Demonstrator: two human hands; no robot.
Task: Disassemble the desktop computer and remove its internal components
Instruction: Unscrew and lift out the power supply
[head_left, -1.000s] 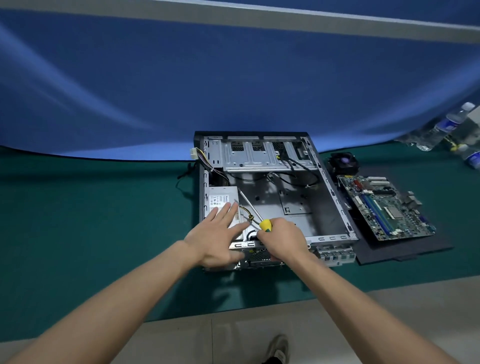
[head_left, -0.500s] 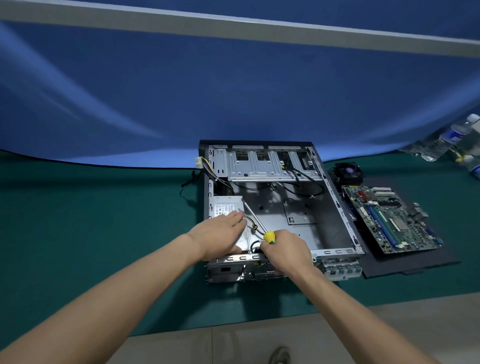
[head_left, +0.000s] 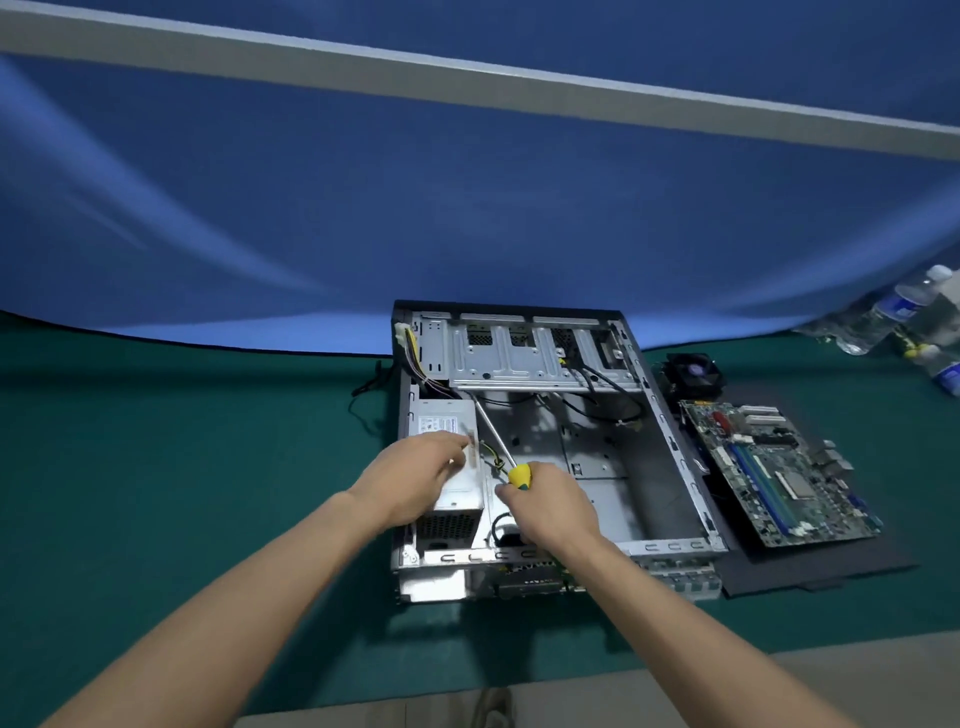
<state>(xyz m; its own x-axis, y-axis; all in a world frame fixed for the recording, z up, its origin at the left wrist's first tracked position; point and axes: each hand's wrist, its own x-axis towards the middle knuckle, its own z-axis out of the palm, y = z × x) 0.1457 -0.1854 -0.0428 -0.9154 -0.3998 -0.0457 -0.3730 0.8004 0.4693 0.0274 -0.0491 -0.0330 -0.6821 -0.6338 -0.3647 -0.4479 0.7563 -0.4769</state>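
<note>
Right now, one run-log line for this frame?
step: power supply removal | left hand: grips power supply, inside case | right hand: holds screwdriver | motherboard: out, right of case

head view | worn on head, faces forward and down (wide-angle) | near, over open computer case (head_left: 545, 447)

No text, brand or number is legible to you in this view. The white label (head_left: 441, 422) on top of the power supply (head_left: 451, 467) carries printed lines, but they are too small and blurred for you to read. The blue label (head_left: 903, 309) on the water bottle (head_left: 914, 301) at the far right shows pale marks that you cannot make out. The motherboard (head_left: 774, 470) shows no readable markings at this size.
</note>
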